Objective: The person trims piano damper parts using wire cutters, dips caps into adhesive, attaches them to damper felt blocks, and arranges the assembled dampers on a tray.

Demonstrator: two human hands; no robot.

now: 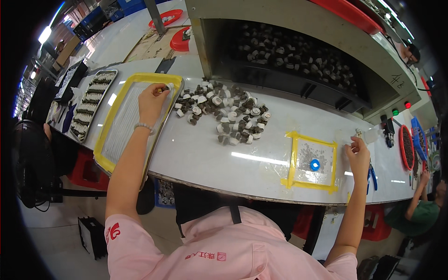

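My left hand (154, 101) pinches a small dark-and-white part (165, 87) at the far right corner of a tray with a yellow-taped rim (125, 83). Pale parallel ridges (128, 119) line the tray's inside. Right of it, a loose heap of similar small dark-and-white parts (228, 112) lies on the white table. My right hand (358, 158) is above the table at the right, fingertips drawn together; whatever they hold is too small to make out. To its left, yellow tape frames a square patch (305, 161) of tiny pieces, with a round blue item (315, 164) among them.
A metal tray (112, 76) with rows of parts stands at the left. Behind the heap is a box-shaped machine (289, 16) full of parts. Blue-handled pliers (372, 177) lie beside my right hand. Red basket (406, 147) and a co-worker in green (422, 214) are far right.
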